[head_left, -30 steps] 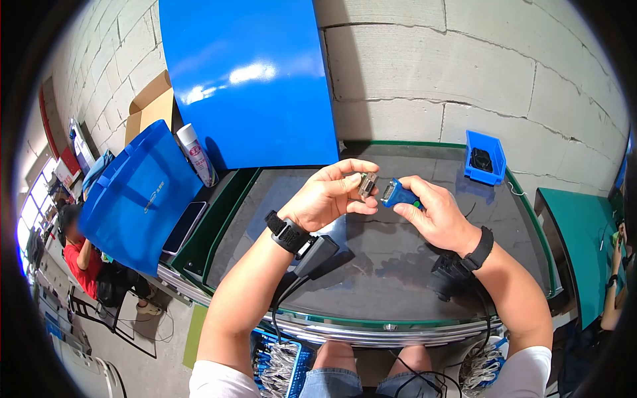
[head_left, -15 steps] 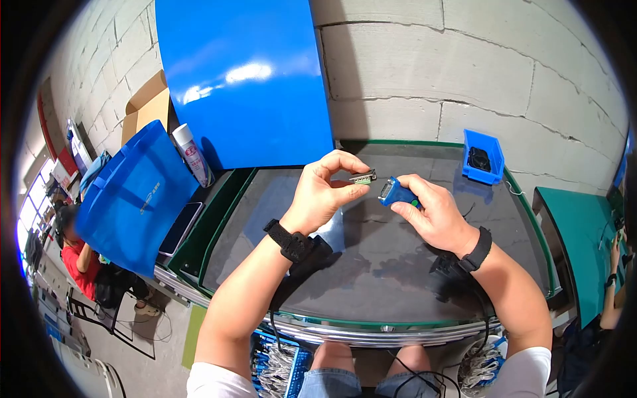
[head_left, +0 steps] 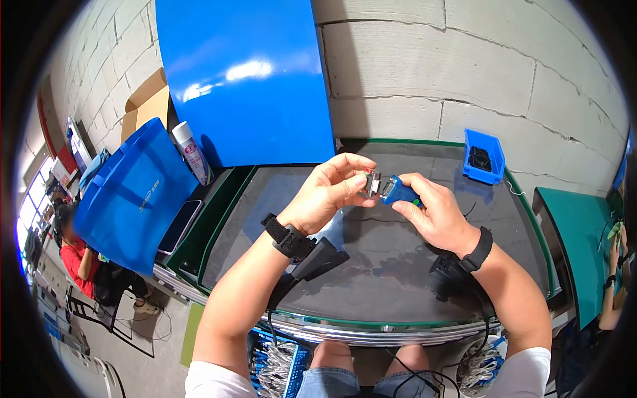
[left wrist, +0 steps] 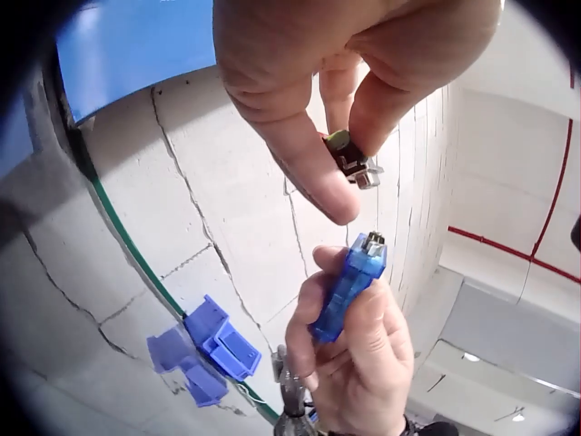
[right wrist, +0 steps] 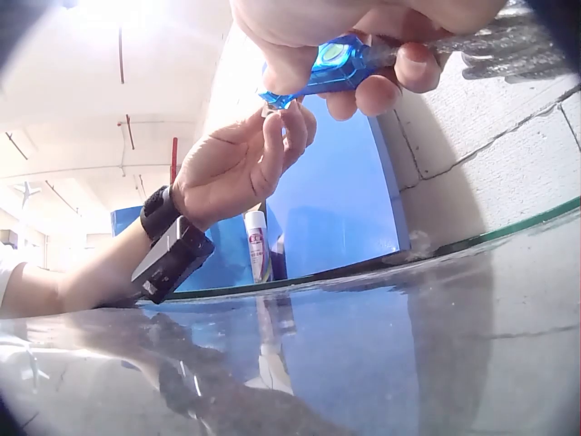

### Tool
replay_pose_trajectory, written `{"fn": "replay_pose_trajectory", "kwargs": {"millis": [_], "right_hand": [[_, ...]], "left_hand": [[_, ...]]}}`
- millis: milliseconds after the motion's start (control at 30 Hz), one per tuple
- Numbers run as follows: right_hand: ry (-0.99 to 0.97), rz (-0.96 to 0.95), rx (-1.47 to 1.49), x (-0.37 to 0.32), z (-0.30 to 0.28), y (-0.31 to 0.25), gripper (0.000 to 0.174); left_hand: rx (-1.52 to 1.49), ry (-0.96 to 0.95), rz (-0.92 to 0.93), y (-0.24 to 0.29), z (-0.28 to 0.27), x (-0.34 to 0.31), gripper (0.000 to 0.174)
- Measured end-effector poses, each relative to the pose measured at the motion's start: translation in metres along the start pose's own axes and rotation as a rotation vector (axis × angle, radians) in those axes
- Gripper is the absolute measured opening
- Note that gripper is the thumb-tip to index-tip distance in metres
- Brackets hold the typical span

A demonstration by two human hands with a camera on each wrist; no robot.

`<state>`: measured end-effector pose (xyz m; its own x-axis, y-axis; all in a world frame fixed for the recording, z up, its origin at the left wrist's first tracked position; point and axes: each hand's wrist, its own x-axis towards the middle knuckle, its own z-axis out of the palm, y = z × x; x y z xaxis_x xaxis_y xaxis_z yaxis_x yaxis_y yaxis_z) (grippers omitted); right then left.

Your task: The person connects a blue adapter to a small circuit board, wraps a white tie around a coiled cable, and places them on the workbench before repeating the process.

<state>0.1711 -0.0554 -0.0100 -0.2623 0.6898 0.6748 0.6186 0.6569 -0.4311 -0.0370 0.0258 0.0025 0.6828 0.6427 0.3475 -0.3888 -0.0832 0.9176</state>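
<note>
My left hand (head_left: pixel 325 196) pinches a small D-sub connector (head_left: pixel 373 183) between thumb and fingers above the table. Its metal face points toward the other hand, and a green part shows behind it in the left wrist view (left wrist: pixel 339 140). In my right hand (head_left: pixel 436 211) is a translucent blue D-sub plug (head_left: pixel 399 192) with a green spot on its housing. The plug's metal end faces the small connector, and in the left wrist view a gap separates the two. A grey cable (right wrist: pixel 508 50) runs from the plug's rear.
A dark, glossy mat covers the green-edged table (head_left: pixel 398 278). At the back right stands a blue bin (head_left: pixel 483 159) holding something black. A spray can (head_left: pixel 192 152), a blue bag (head_left: pixel 136 199) and a phone (head_left: pixel 179 227) are on the left. Below the edge sits a basket (head_left: pixel 300 365) of cables.
My left hand has turned the small connector: half a second ago its green side showed, and now its metal face points toward the blue plug, closer to it. The right hand stays nearly still.
</note>
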Motion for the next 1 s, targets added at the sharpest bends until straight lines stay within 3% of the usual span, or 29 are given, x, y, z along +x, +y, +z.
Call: {"fn": "replay_pose_trajectory", "kwargs": {"millis": [133, 1000], "right_hand": [[-0.013, -0.006, -0.020, -0.0001, -0.0010, -0.0013, 0.032], [-0.047, -0.037, -0.035, 0.0000, 0.0006, 0.0017, 0.034]], "left_hand": [[0.100, 0.004, -0.050, -0.0012, 0.0014, -0.0001, 0.024], [0.212, 0.048, 0.080, 0.0050, 0.0040, -0.0026, 0.024]]}}
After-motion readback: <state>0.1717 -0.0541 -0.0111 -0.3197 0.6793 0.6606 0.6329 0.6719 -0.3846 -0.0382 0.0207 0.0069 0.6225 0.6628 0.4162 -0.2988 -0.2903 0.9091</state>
